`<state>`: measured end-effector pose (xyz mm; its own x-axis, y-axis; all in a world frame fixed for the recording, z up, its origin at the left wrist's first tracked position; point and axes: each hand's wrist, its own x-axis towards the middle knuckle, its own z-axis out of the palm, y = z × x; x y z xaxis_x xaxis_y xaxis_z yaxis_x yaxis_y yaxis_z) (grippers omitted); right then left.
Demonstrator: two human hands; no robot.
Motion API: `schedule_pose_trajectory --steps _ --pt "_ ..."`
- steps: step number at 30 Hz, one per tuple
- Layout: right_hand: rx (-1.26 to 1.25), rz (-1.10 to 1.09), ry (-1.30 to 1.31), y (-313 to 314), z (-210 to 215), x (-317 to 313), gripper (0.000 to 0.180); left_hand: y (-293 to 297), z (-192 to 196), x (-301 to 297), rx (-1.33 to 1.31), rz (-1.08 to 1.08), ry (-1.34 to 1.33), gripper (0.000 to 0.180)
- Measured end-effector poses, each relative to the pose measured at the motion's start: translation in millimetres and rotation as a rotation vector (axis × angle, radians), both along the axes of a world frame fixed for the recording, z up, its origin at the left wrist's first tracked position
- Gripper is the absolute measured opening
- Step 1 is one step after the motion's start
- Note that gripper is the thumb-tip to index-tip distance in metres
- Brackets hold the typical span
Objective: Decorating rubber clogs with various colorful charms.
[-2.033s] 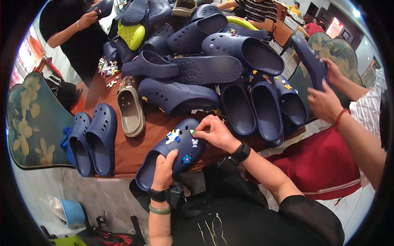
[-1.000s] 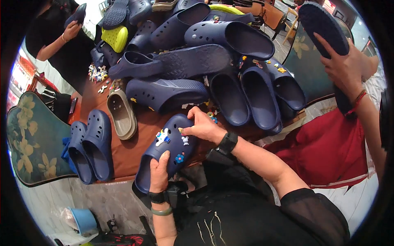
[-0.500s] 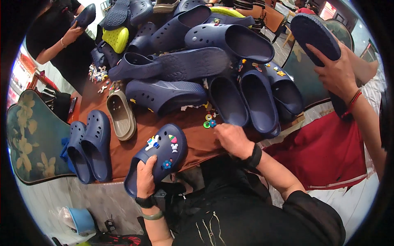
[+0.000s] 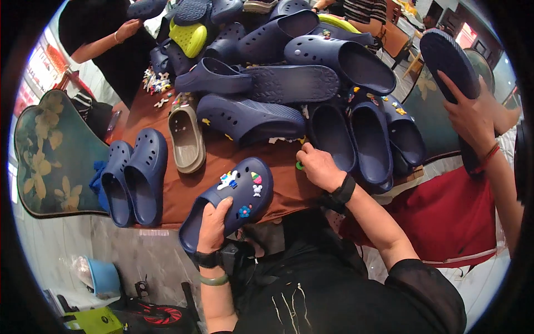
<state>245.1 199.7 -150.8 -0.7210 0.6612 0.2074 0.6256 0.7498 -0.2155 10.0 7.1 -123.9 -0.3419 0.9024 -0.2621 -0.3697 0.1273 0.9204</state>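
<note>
At the near edge of the tabletop, in the head view, holds a navy clog tilted, clasping its side with the left hand, thumb on top and other fingers hidden beneath. Shows on its upper a white figure charm, a pink-and-green charm, a pale mouse-eared charm and a blue flower charm. Curls the right hand inward just beside a green round piece; cannot tell whether pinching it. Has a beige clog farther left.
</note>
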Motion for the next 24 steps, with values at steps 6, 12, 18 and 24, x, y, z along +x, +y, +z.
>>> schedule_pose_trajectory --steps 6,12,18,24 --pt "-0.031 0.107 0.047 -3 10 -10 0.013 -1 -4 -4 0.009 -0.033 -0.037 0.035" --pt "-0.473 0.008 0.529 -29 42 -54 0.018 -2 0 -4 0.006 -0.051 -0.047 0.033" --pt "-0.110 0.275 0.534 -31 32 -92 0.018 0 4 -1 0.023 -0.054 -0.056 0.033" --pt "0.029 0.383 0.360 -41 27 -85 0.030 1 1 -5 0.047 -0.083 -0.087 0.033"
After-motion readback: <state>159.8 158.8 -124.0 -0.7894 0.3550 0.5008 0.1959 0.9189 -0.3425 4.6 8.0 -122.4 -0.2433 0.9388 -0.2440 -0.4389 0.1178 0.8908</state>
